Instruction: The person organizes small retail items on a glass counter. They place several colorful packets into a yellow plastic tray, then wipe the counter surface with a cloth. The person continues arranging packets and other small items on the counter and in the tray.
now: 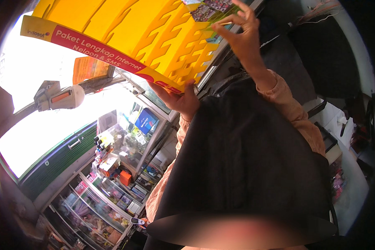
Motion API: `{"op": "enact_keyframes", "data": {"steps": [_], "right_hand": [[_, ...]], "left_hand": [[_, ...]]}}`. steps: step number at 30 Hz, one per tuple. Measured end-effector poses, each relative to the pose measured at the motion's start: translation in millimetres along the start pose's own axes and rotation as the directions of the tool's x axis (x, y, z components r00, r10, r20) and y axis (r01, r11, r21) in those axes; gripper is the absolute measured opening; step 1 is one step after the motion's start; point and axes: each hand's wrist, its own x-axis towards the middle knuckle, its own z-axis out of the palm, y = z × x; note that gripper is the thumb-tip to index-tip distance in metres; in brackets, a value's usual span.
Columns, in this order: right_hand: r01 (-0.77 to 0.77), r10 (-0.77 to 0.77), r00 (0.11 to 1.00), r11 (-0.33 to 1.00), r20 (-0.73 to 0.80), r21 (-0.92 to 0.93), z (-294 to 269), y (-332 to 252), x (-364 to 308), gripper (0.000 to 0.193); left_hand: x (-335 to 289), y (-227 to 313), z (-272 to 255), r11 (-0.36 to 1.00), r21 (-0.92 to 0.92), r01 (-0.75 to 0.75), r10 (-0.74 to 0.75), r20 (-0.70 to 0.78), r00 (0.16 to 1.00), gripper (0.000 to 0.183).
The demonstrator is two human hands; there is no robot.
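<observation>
A large yellow display rack (pixel 125 31) with rows of slotted tabs and a red printed strip fills the upper left, tilted. My left hand (pixel 180 100) grips its lower right corner, the thumb on the near side and the fingers partly behind it. My right hand (pixel 243 35) is raised beside the rack's right end. Its thumb and index finger come together in a pinch, with the other fingers lifted. What the pinch holds is too small to make out. Patterned, greenish sheets (pixel 212 12) lie just behind these fingertips.
Glass display cases (pixel 91 200) with packed shelves stand at lower left. A blue box (pixel 146 121) and an orange box (pixel 125 178) sit among goods there. A green shutter (pixel 62 154) runs behind. A white, rounded device on an arm (pixel 64 98) juts in at left.
</observation>
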Motion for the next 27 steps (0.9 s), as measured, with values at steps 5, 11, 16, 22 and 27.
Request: {"op": "enact_keyframes", "data": {"steps": [5,11,16,22,27], "right_hand": [[-0.048,0.028,0.991,0.987,0.129,0.154,-29.8,0.1,34.4,0.019],[0.157,-0.172,0.960,0.984,0.219,0.081,-11.9,-11.1,33.9,0.015],[0.141,-0.134,0.981,0.989,0.140,-0.042,-19.5,-8.3,44.6,0.016],[0.074,-0.152,0.938,0.966,0.311,0.247,-21.9,-15.0,35.7,0.017],[-0.029,0.009,0.990,0.989,0.139,0.142,-39.8,-8.1,47.5,0.017]], "left_hand": [[-1.8,1.5,-4.3,0.997,-0.041,0.064,-0.063,0.029,0.998,0.092],[-3.6,4.3,-7.8,0.998,0.034,0.047,-0.049,0.072,0.996,0.091],[-2.6,4.1,-13.3,0.999,0.015,0.035,-0.036,0.087,0.996,0.090],[-5.5,6.4,-11.4,0.996,-0.025,0.086,-0.084,0.094,0.992,0.090],[-4.4,8.4,-13.5,0.996,0.008,0.086,-0.086,0.104,0.991,0.088]]}}
